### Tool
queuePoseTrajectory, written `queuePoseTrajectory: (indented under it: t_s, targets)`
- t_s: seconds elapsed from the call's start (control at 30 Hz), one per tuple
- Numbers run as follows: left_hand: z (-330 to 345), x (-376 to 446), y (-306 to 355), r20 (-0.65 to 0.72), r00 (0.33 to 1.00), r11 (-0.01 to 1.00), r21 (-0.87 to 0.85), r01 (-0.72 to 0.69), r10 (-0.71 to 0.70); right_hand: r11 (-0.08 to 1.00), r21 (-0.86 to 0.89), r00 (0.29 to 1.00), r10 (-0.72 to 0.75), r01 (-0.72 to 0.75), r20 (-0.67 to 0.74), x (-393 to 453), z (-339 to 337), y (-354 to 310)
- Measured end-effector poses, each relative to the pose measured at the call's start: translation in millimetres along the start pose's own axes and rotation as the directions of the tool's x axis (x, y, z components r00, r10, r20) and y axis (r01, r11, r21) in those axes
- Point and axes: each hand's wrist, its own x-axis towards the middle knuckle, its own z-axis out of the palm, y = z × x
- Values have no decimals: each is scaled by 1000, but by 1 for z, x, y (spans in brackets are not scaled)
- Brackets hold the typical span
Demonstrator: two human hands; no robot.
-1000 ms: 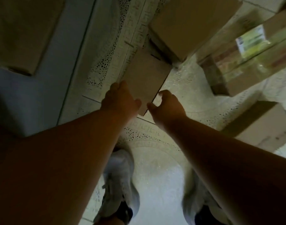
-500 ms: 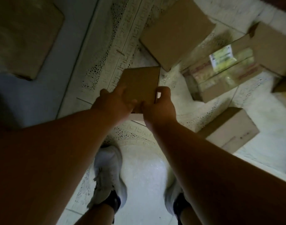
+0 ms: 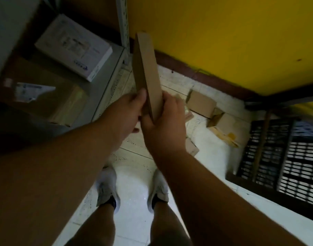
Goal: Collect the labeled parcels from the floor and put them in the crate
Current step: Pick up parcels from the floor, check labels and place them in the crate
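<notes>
Flat parcel held on edge between both hands at the centre of the frame, off the floor.

Our left hand and right hand squeeze the thin cardboard parcel's lower end, with the left thumb laid along one broad face and the right fingers curled tight around the other. We cannot see a label from this side. The black slatted crate sits at the right edge, well apart from the parcel. To do this well, we should keep firm pressure low on both faces, swing it right over the crate's rim and lay it flat before letting go. More small boxes wait on the tiled floor right of centre.
</notes>
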Motion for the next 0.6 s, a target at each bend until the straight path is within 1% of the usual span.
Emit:
queuePoseTrajectory:
  t_s: [0.1,0.17,0.27,0.37,0.43,0.47,0.53,0.6]
  targets:
    - [8,-55,70,45,994,993,-63,-99,102,998,31,998,-51,52,-42,-4,-55,-56]
    - [17,-86,107,14,990,983,-115,-141,144,993,28,991,-114,116,-67,-11,-87,-87]
    - [21,-126,143,-65,981,969,-155,-190,182,982,3,976,-189,190,-107,-24,-124,-124]
    - [16,-158,165,-90,966,959,-125,-253,243,960,-28,949,-278,277,-150,-41,-151,-149]
    - [8,-178,176,-107,951,951,-78,-298,289,934,-4,927,-354,357,-124,-53,-165,-162]
    - [4,-187,182,-118,946,948,-61,-312,303,919,36,918,-388,392,-85,-57,-172,-167]
    - [-5,-204,192,-156,931,938,-54,-343,331,899,159,910,-414,408,5,-61,-192,-177]
    - [-8,-218,201,-233,910,928,-61,-367,344,880,221,901,-434,420,16,-58,-212,-186]
